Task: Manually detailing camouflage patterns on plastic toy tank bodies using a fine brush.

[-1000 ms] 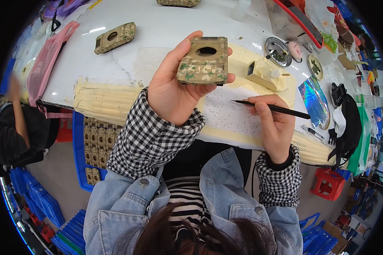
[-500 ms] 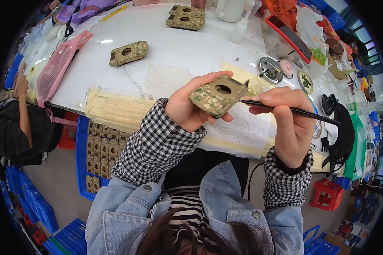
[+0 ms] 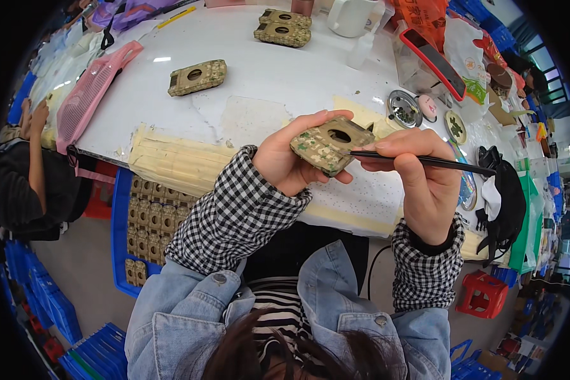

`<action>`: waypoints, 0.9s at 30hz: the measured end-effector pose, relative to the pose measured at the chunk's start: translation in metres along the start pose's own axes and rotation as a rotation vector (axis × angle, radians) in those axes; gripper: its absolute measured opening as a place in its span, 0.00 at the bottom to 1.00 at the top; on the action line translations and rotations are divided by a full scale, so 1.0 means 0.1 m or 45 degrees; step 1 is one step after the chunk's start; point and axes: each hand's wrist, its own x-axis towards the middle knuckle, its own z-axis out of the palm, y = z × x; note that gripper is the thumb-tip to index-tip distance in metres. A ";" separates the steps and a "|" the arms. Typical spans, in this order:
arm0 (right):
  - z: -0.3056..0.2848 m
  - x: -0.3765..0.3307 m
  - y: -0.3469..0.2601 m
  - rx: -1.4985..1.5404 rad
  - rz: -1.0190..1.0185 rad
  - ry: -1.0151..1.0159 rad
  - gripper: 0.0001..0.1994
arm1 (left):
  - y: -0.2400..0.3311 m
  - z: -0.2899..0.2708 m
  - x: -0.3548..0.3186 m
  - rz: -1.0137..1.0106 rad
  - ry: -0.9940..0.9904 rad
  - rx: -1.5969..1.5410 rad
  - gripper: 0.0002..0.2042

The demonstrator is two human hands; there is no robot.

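Observation:
My left hand (image 3: 281, 161) is closed around a camouflage-patterned toy tank hull (image 3: 319, 146), thumb along its far edge and fingers beneath. The hull is tilted, its top with a round hole facing up. Green and brown blotches cover it. In a pinch grip my right hand (image 3: 428, 183) holds a slim black pen-like tool (image 3: 457, 166) with a thin pale tip. That tip is at the hull's upper surface, right of the hole; whether it touches cannot be made out. Below lies a white dotted sheet (image 3: 377, 190) on the table edge.
One more hull (image 3: 197, 77) lies at the left; two others (image 3: 282, 29) sit farther back. A round metal dish (image 3: 404, 109) holds dark bits, beside a red-cased phone (image 3: 432, 63). A blue crate (image 3: 121, 240) of hulls stands lower left. Another person's arm (image 3: 37, 155) shows far left.
The tool's tip has moved left from the hull's right edge onto its upper surface. My right hand has shifted slightly left, and the hull has turned a little. The left hand keeps its grip.

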 end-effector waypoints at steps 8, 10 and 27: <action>-0.01 0.02 0.01 -0.042 -0.006 -0.023 0.07 | 0.00 0.00 -0.01 0.009 -0.006 -0.017 0.24; -0.02 0.02 0.00 -0.071 -0.001 -0.028 0.07 | 0.00 0.02 0.00 0.011 0.011 -0.008 0.24; -0.04 0.03 0.02 -0.086 -0.048 -0.055 0.06 | 0.00 0.01 0.00 0.021 0.010 0.019 0.24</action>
